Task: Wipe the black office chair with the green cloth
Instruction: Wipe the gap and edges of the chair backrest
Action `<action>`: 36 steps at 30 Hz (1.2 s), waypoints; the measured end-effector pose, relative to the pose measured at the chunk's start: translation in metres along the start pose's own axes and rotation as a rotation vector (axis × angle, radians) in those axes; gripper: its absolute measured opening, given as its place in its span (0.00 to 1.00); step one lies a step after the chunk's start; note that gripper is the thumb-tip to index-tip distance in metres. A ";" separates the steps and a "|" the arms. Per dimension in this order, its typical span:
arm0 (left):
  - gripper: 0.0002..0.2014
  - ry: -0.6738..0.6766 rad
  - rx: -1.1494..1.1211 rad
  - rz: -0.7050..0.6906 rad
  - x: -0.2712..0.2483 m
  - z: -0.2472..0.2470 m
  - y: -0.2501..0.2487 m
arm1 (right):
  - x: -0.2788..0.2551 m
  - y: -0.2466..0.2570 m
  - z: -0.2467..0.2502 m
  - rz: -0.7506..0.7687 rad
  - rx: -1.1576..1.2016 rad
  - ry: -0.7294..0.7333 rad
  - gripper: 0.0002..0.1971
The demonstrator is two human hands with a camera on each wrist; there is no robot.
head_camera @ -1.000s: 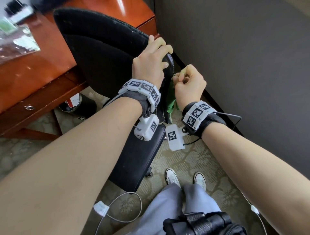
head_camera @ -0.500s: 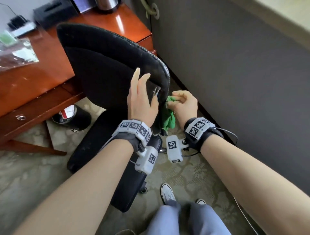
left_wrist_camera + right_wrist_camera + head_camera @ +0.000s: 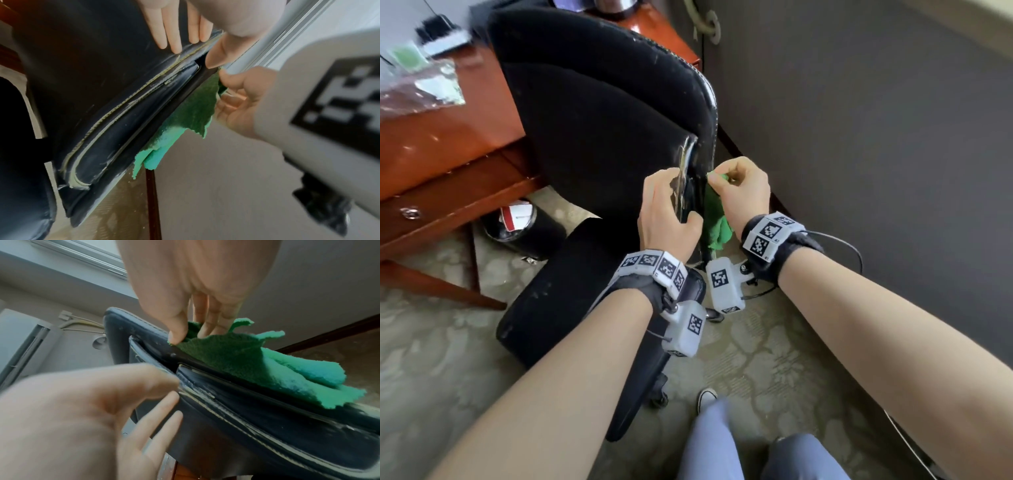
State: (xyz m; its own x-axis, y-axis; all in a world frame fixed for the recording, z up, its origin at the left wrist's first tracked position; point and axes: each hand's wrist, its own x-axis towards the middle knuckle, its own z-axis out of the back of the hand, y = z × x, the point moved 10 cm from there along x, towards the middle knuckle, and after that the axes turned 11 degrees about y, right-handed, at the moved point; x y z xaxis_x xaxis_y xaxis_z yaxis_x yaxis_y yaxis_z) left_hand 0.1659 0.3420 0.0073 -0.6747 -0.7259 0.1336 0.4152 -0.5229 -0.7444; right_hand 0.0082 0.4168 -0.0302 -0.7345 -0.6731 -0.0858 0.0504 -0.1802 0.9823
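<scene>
My right hand [image 3: 743, 195] pinches the green cloth [image 3: 715, 219], which hangs lengthwise down the black office chair [image 3: 599, 113] back's edge. My left hand [image 3: 666, 216] lies flat-fingered against the backrest, thumb hooked behind the edge.

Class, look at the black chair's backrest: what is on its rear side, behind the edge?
Behind the backrest edge hangs the green cloth, pinched by the right hand. The left hand rests on the front side. Most of the rear surface is hidden by the backrest itself.

Patterned carpet [image 3: 756, 363] bears chair [image 3: 599, 113], bin [image 3: 524, 226].
</scene>
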 end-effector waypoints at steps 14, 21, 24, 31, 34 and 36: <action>0.17 -0.183 0.008 -0.085 0.039 0.009 0.021 | 0.026 -0.008 -0.011 0.199 0.015 0.037 0.03; 0.13 -0.351 0.011 -0.208 0.040 0.004 0.028 | 0.033 -0.079 -0.024 0.274 0.082 0.124 0.05; 0.14 -0.408 0.016 -0.260 0.036 0.005 0.031 | 0.044 -0.074 -0.022 0.395 0.073 0.120 0.05; 0.18 -0.425 0.020 -0.304 0.041 0.001 0.037 | 0.064 -0.093 -0.034 0.581 0.148 0.134 0.07; 0.20 -0.439 -0.017 -0.308 0.048 0.000 0.040 | 0.069 -0.098 -0.036 0.629 0.190 0.163 0.07; 0.19 -0.463 -0.033 -0.307 0.049 -0.002 0.042 | 0.071 -0.096 -0.035 0.658 0.181 0.196 0.07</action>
State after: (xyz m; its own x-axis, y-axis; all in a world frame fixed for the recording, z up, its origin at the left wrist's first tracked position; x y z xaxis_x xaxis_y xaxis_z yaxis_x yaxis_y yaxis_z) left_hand 0.1491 0.2851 -0.0182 -0.4198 -0.6665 0.6160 0.2171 -0.7328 -0.6449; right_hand -0.0246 0.3613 -0.1361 -0.4541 -0.7209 0.5236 0.3163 0.4190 0.8511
